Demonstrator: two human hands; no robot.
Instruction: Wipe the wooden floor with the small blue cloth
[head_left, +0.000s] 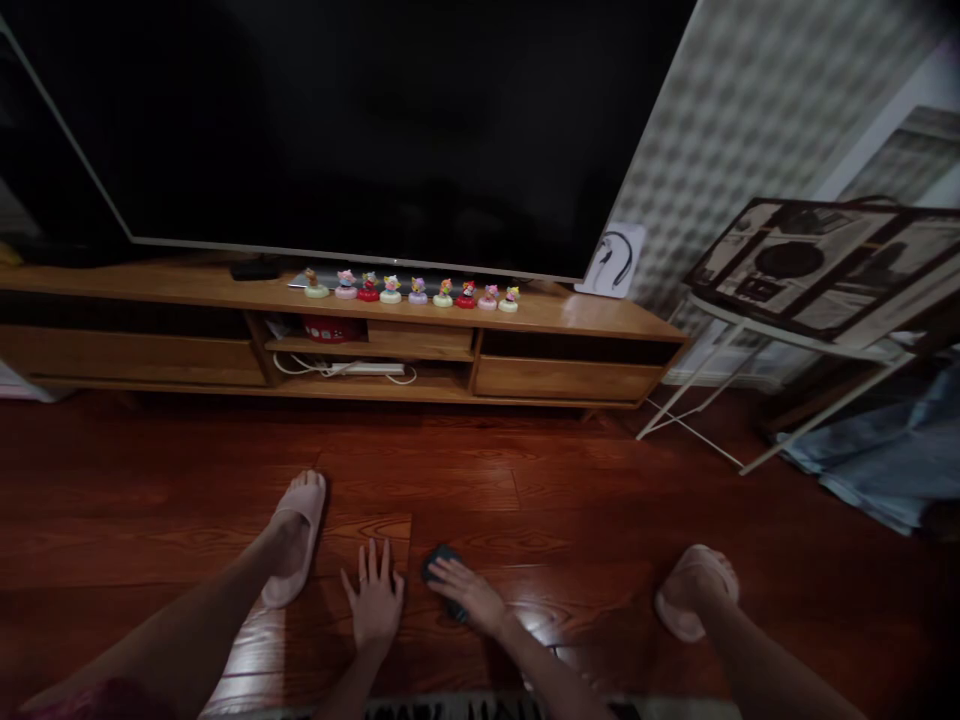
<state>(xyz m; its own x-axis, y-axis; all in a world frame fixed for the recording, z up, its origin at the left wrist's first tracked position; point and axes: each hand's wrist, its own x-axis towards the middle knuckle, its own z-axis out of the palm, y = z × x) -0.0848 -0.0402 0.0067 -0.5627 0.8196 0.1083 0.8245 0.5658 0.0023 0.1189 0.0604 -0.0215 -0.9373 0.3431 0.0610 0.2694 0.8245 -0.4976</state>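
The scene is dim; pale glare streaks the glossy reddish-brown wooden floor point(585, 500), the large black flat television screen point(360, 120) is nearly featureless, and the right edge looks dark, stretched and soft.

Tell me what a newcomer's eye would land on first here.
Probably the large dark television, filling much of the upper view above the wooden stand. Next comes the row of small colourful figurines along the stand's top. Then, low down, the right hand over a dark object on the reddish floor, the left hand spread beside it.
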